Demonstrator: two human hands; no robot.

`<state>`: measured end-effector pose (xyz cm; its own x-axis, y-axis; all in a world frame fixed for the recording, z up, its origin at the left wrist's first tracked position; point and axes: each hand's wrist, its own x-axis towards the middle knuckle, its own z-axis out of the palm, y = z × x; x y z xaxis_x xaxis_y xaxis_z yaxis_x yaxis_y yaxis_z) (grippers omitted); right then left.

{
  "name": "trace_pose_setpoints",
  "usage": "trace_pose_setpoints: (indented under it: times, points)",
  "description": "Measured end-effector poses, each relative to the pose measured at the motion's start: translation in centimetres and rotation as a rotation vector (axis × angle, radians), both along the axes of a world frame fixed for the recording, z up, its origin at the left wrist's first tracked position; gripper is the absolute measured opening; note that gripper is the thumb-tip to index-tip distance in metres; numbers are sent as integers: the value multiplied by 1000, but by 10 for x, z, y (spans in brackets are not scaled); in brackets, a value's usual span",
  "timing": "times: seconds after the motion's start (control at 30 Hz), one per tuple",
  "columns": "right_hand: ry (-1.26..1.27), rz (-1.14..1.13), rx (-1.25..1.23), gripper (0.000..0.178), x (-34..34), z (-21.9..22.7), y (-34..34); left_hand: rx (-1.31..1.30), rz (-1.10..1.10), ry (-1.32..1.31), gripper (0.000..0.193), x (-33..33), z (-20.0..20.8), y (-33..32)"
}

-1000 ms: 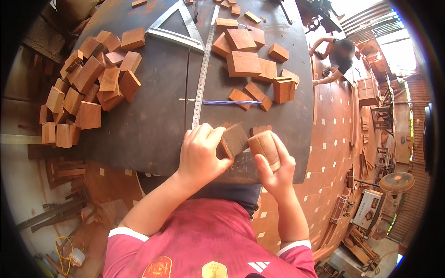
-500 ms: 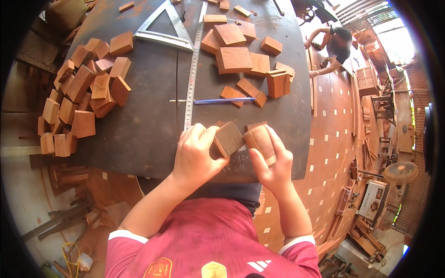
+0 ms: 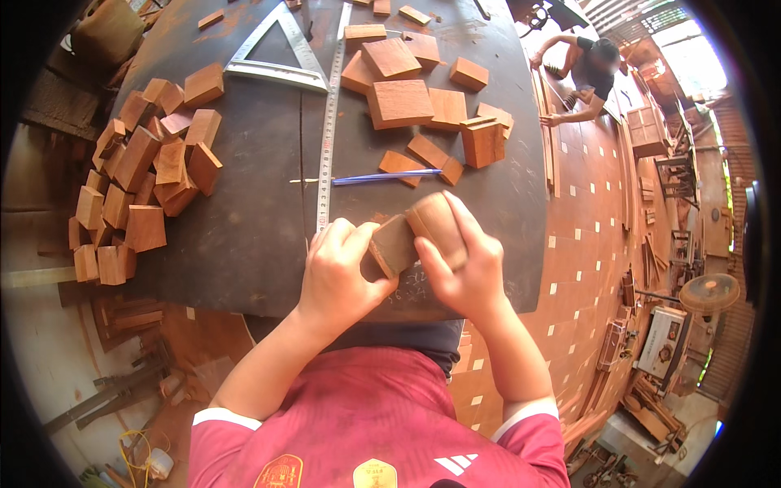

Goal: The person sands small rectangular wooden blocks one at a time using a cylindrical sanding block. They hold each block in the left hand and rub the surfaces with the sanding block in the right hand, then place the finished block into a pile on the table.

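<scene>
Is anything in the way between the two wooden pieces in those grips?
Nothing visible stands between the dark-faced, squarish brown wooden block in the left grip and the rounded light-brown wooden piece in the right grip; their edges look close, whether touching is unclear.

Ruler (image 3: 329, 134) beyond hands (image 3: 335, 264); block pile (image 3: 137, 159) left, loose blocks (image 3: 401, 103) right, seemingly overlapping.
</scene>
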<state>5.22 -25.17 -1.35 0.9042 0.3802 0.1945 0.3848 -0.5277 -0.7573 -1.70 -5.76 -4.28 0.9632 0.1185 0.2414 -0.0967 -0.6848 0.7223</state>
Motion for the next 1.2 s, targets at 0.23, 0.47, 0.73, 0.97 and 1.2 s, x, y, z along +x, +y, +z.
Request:
trace_pose_setpoints:
  times: [0.23, 0.47, 0.73, 0.97, 1.2]
  points:
    - [-25, 39, -59, 74, -19, 5, -24, -54, -3, 25, 59, -1, -1, 1]
    - [-54, 15, -48, 73, 4, -2, -3, -20, 17, 4, 57, 0, 0, -3]
    - [-203, 61, -130, 76, -29, 6, -23, -63, 5, 12, 57, 1, -2, -2]
    - [-197, 39, -95, 74, 12, -2, 11, -44, 0, 13, 61, 3, 1, -2]
    - [-157, 27, -139, 78, -25, 6, -24, -67, 10, 15, 60, 0, -5, -2]
